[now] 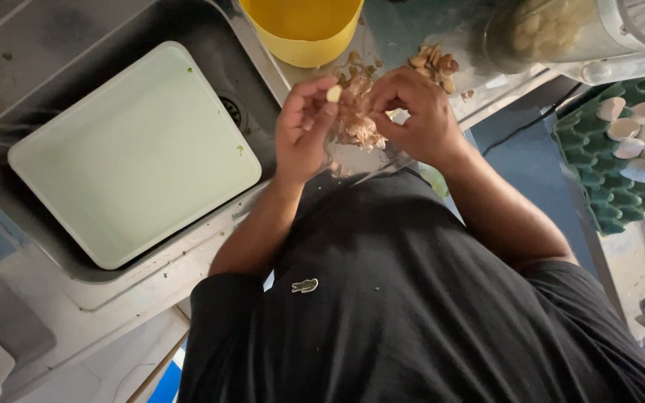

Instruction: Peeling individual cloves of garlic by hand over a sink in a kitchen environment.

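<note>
Pale and peeled, a garlic clove (334,93) sits pinched at the fingertips of my left hand (304,127), held above the counter edge beside the steel sink (9,201). My right hand (416,112) is curled close alongside, its fingers bunched together over a heap of papery garlic skins (356,119); I cannot tell whether they grip anything. The two hands nearly meet above the pile. A small mound of unpeeled cloves (434,66) lies just beyond the right hand, near a clear jar (554,30) of peeled ones. A yellow bowl (304,30) stands at the counter's far edge, above the hands. A pale green tray (136,153) rests inside the sink, well to the left. A green egg carton (599,164) with shells lies off to the right.
</note>
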